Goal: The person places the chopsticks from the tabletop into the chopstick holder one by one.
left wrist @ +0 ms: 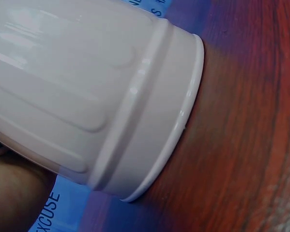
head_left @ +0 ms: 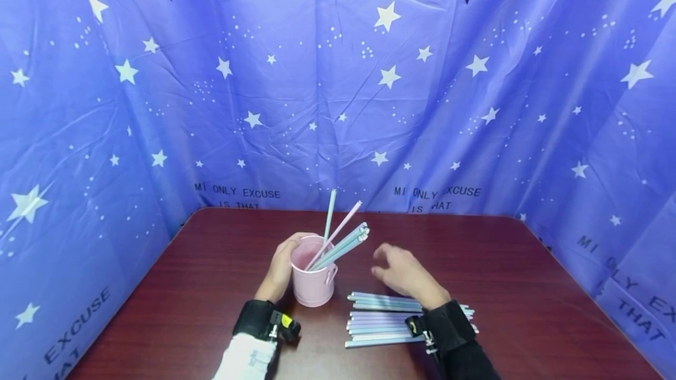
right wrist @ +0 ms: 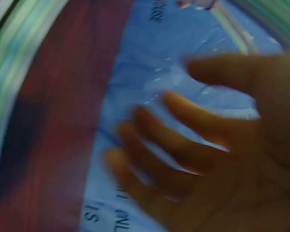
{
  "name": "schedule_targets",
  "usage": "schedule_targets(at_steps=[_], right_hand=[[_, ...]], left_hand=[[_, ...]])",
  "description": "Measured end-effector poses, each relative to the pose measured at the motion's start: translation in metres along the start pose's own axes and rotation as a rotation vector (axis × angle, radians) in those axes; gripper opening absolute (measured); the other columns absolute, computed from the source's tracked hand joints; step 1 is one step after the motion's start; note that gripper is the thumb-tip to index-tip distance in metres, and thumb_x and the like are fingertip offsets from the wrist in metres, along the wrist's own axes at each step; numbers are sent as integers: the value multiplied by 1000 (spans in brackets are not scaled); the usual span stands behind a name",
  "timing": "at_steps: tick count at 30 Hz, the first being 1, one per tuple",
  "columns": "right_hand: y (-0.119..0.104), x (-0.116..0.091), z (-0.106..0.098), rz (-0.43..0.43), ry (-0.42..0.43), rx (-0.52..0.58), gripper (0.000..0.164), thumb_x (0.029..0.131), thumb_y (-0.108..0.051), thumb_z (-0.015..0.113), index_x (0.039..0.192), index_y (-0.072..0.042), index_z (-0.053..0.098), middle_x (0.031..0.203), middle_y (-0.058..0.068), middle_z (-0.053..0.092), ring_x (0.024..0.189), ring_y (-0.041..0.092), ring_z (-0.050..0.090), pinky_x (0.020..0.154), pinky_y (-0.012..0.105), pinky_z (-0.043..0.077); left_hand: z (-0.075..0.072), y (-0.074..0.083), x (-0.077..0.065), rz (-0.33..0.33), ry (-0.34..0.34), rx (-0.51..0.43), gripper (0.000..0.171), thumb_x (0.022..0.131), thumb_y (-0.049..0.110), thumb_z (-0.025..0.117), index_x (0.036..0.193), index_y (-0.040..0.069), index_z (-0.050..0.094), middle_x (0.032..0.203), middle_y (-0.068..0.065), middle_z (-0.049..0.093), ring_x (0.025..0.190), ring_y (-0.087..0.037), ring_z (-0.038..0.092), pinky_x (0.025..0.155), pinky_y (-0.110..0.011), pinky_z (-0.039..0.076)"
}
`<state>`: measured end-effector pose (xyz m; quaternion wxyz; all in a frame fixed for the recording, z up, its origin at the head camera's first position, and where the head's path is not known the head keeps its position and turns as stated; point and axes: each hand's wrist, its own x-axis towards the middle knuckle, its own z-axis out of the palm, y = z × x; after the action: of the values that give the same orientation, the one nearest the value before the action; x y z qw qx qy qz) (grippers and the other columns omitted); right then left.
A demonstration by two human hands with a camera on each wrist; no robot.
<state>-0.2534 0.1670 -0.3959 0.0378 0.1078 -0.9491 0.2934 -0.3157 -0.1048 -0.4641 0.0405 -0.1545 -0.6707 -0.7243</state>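
Note:
My left hand (head_left: pixel 280 268) grips the side of a pink metal bucket (head_left: pixel 313 291), its thumb by the rim. The bucket stands upright on the table; its ribbed wall (left wrist: pixel 62 72) fills much of the left wrist view. Several pastel straws (head_left: pixel 345 245) lean out of it to the right, green, pink and blue. Right of the bucket, my right hand (head_left: pixel 405 274) hovers above the table with nothing in its grasp. In the right wrist view its loosely bent fingers are spread and blurred. Beneath that wrist lies a row of pastel straws (head_left: pixel 380 319), partly covered by the forearm.
The dark red wooden table (head_left: pixel 222 251) extends around both hands. A blue curtain (head_left: pixel 327 104) with white stars and lettering hangs behind and beside it. Each wrist wears a black strap with a small camera.

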Motion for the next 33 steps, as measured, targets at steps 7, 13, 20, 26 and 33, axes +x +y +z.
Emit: schedule_targets(at_steps=[7, 13, 20, 26, 33], right_hand=[[71, 24, 45, -49, -237, -130, 23, 80, -15, 89, 96, -15, 73, 88, -1, 69, 84, 16, 62, 77, 39, 56], [99, 36, 67, -65, -268, -150, 24, 76, -15, 87, 94, -21, 72, 85, -6, 67, 79, 12, 60, 71, 32, 52], [55, 13, 44, -38, -277, -131, 23, 76, -5, 85, 80, -19, 68, 80, -3, 64, 77, 16, 58, 74, 36, 52], [78, 21, 56, -90, -285, -162, 22, 78, -12, 83, 78, -23, 64, 79, -7, 61, 75, 14, 56, 70, 33, 49], [34, 4, 24, -68, -207, -92, 22, 85, -6, 81, 78, -17, 64, 76, -4, 63, 74, 16, 56, 70, 36, 50]], left_hand=[[0, 1, 0, -6, 8, -9, 49, 109, 11, 31, 132, -12, 67, 133, -29, 71, 121, -20, 68, 110, -27, 50], [1, 1, 0, -9, 13, -18, 49, 109, 11, 31, 132, -13, 67, 132, -30, 71, 121, -21, 69, 110, -27, 50], [0, -1, 0, -11, 15, -12, 49, 109, 11, 32, 132, -12, 67, 132, -29, 71, 120, -20, 68, 109, -27, 50], [0, -1, -1, -10, 12, -10, 49, 109, 12, 32, 132, -12, 67, 133, -30, 71, 121, -21, 68, 109, -27, 50], [0, -1, 0, -13, 13, -6, 48, 109, 11, 31, 132, -11, 68, 133, -29, 71, 121, -21, 68, 110, -28, 50]])
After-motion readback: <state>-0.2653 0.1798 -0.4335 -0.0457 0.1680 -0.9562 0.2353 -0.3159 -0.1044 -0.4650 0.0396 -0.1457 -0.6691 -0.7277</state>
